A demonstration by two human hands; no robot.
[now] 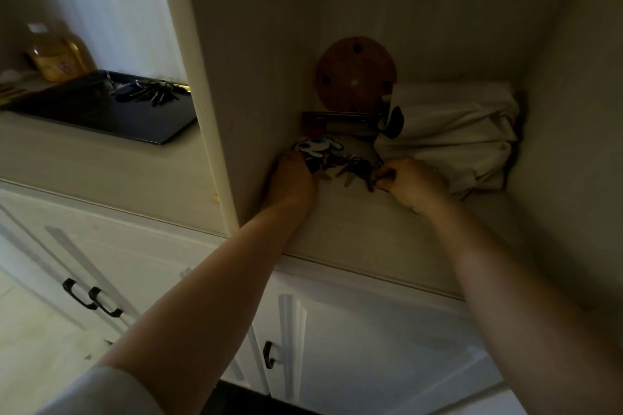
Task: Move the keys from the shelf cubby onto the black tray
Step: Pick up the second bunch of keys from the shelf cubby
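Note:
A dark bunch of keys (350,167) with a black-and-white charm lies on the floor of the dim shelf cubby (371,232). My left hand (293,180) grips the charm end of the bunch, fingers curled around it. At the other end, my right hand (413,184) pinches the keys between fingers and thumb. The black tray (101,118) rests on the counter to the left, outside the cubby wall. Another bunch of keys (148,93) with a blue fob lies on the tray's far side.
Inside the cubby stand a round wooden disc (355,72), a small flat box (337,120) and a folded white cloth (451,138). A yellowish bottle (57,54) is behind the tray. White cabinet doors with black handles (92,298) are below.

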